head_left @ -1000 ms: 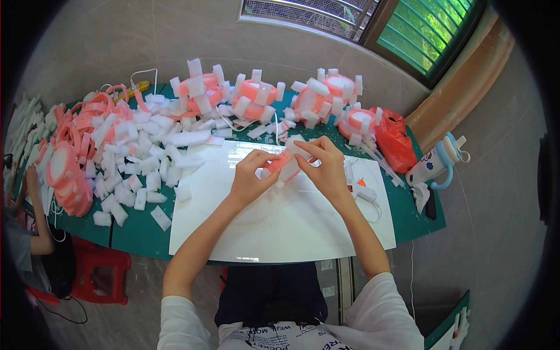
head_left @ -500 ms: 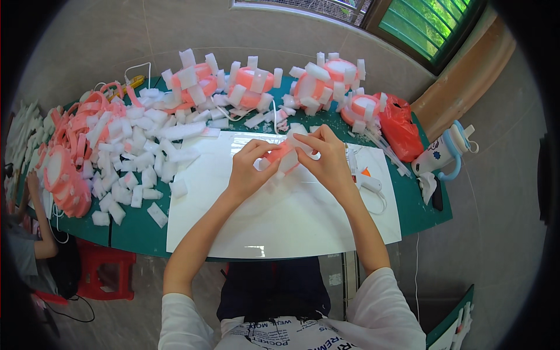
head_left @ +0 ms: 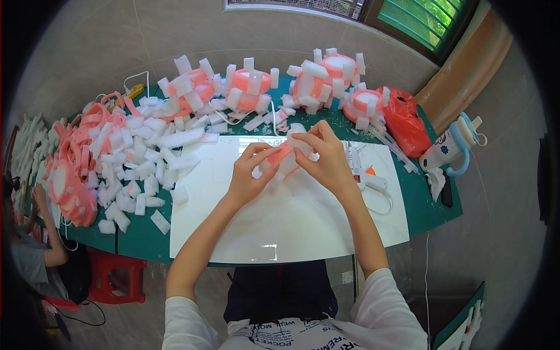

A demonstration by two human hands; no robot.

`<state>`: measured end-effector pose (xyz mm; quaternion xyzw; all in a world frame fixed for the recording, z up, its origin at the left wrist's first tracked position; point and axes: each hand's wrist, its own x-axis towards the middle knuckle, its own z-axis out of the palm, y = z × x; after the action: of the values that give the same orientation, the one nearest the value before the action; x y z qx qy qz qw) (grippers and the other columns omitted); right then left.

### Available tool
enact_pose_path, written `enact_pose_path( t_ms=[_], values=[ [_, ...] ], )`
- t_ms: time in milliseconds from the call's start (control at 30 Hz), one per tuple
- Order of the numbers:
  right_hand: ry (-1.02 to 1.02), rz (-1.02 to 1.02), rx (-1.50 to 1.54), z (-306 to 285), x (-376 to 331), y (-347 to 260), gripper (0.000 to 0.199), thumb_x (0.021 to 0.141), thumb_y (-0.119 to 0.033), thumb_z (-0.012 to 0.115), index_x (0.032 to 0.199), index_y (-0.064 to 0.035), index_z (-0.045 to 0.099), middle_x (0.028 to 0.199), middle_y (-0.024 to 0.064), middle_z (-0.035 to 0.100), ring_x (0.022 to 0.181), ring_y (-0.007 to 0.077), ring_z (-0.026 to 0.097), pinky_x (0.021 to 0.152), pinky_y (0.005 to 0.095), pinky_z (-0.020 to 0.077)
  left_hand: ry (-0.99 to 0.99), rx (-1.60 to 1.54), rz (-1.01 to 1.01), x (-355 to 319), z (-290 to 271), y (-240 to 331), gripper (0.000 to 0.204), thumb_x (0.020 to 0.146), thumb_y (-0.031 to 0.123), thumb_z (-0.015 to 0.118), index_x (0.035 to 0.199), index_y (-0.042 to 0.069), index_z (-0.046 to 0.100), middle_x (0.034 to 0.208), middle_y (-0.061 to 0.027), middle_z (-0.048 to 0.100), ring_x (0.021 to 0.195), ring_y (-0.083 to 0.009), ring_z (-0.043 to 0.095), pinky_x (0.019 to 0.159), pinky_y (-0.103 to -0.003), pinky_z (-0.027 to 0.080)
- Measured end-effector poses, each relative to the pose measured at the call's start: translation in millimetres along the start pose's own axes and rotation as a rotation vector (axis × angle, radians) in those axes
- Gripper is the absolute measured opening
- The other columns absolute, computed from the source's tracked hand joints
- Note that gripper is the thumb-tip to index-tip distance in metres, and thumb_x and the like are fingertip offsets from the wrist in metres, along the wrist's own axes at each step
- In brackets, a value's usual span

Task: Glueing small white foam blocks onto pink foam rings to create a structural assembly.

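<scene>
Above the white board (head_left: 233, 239), both my hands hold a small pink foam ring (head_left: 282, 154) with white foam blocks around it. My left hand (head_left: 252, 173) grips its left side between thumb and fingers. On the other side my right hand (head_left: 324, 158) pinches a white foam block (head_left: 297, 129) against the ring. The fingers hide part of the ring, so how the block meets it cannot be made out. Beside my right hand lies a white glue gun (head_left: 373, 182) with an orange part, its cord curled on the board.
Loose white foam blocks (head_left: 134, 169) and pink foam rings (head_left: 73, 195) heap up on the left. Finished-looking pink and white foam pieces (head_left: 251, 81) line the back. A red plastic bag (head_left: 402, 122) and a tumbler (head_left: 446, 146) stand right. Another person (head_left: 41, 251) sits far left.
The whole view has shifted slightly. Both hands keep nearly the same grip on the pink ring and its foam block.
</scene>
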<state>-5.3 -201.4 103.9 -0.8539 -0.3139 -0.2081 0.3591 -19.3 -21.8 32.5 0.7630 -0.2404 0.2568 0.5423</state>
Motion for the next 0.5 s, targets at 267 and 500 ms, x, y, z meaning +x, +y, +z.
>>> enact_pose_path(
  t_ms=[267,500],
  values=[
    [0.076,-0.071,0.141,5,-5,16,0.024,0.078,-0.006,0.062,0.101,-0.0009,0.059,0.107,0.0143,0.054,0.084,0.0282,0.058,0.074,0.0326,0.047,-0.123,0.002,0.018,-6,0,-7,0.047,0.078,0.014,0.06,0.124,0.011,0.052,0.113,-0.0092,0.05,0.1,-0.0232,0.049,0.084,-0.033,0.039],
    [0.074,-0.081,0.125,2,-15,21,0.028,0.078,-0.004,0.063,0.106,-0.0032,0.061,0.109,0.0127,0.058,0.082,0.0213,0.061,0.068,0.0273,0.0493,-0.147,0.061,0.05,-8,0,-10,0.047,0.077,0.013,0.06,0.123,0.011,0.053,0.117,-0.0088,0.048,0.105,-0.0237,0.044,0.086,-0.033,0.039]
  ],
)
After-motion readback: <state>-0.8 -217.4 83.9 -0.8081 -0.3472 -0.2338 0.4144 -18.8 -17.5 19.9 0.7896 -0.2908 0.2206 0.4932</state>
